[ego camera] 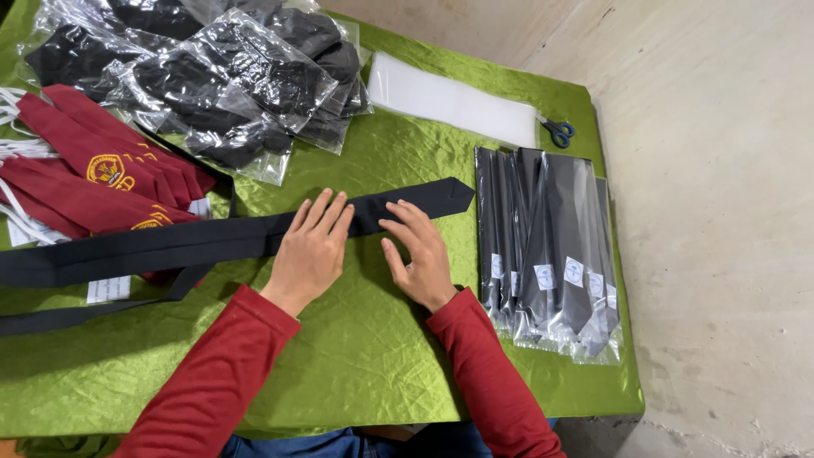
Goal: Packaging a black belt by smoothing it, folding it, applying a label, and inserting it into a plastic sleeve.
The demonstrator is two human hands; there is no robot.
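Both my hands lie flat on a black tie (212,242) stretched left to right across the green cloth (365,356). My left hand (312,250) rests palm down, fingers together, pressing the tie near its wide end. My right hand (417,254) sits just beside it, fingers spread a little, fingertips touching the tie's near edge. Neither hand grips anything; both are open and flat, a small gap between them. The tie's pointed tip (454,195) lies just right of my right hand.

Right of the tip: a row of bagged black ties (547,246), overlapping, each in a clear sleeve with a small white label at the near end. Far side, middle: a stack of empty clear sleeves (449,102), with blue-handled scissors (558,132) just beside its right end. Far left: a heap of dark items in plastic bags (229,76). Left edge: maroon ties (93,178) with a yellow crest, piled, partly under the black tie. A second black strip (76,315) runs nearer to me on the left. Red sleeves on both arms.
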